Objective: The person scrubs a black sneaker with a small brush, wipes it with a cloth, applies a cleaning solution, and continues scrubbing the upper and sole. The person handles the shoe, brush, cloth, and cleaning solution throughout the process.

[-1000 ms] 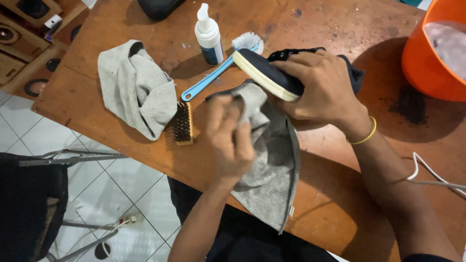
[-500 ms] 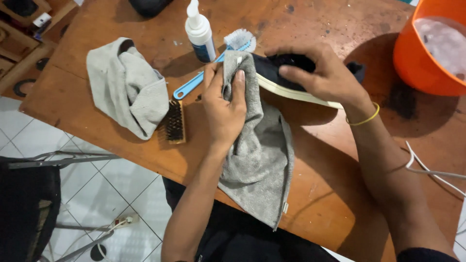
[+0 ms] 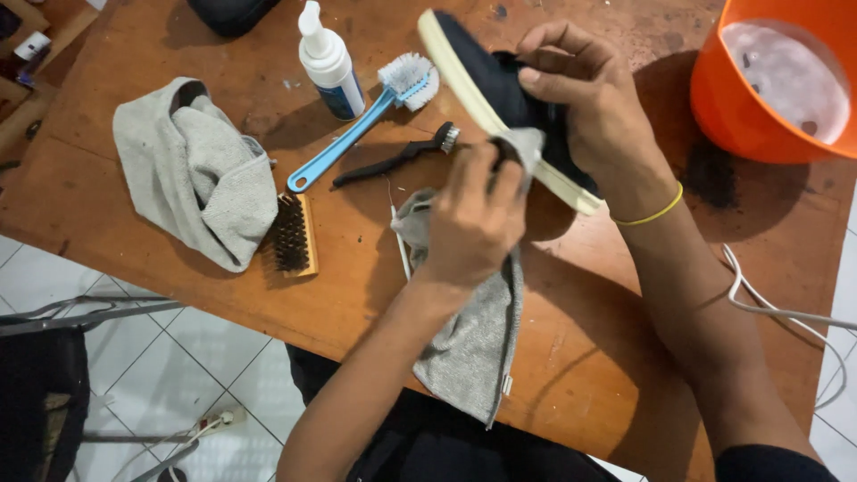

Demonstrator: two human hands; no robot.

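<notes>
On the wooden table (image 3: 223,303), seen from your head camera, your 2 hands work together on 1 dark shoe (image 3: 486,80). Your right hand (image 3: 594,103) grips the shoe from above, fingers closed around its upper, and holds it tilted off the tabletop with the cream sole (image 3: 464,89) turned toward your left. Your left hand (image 3: 473,223) is clamped on a gray cloth (image 3: 469,344), bunching its upper end and pressing it against the sole near the middle of the shoe; the rest of the cloth hangs down over the table edge toward your lap. A yellow band (image 3: 656,214) sits on your right wrist.

Just left of the shoe lies a blue brush (image 3: 357,129) with white bristles, and a small black brush (image 3: 397,161) lies just below it. A white bottle (image 3: 328,62) stands upright beside the blue brush's head. Farther left, a second gray cloth (image 3: 192,174) lies crumpled, with a wooden brush (image 3: 293,234) touching its right edge. An orange bucket (image 3: 750,107) holding foamy water stands at the far right corner, well apart from your left hand. A white cable (image 3: 777,308) runs along the right edge of the table.
</notes>
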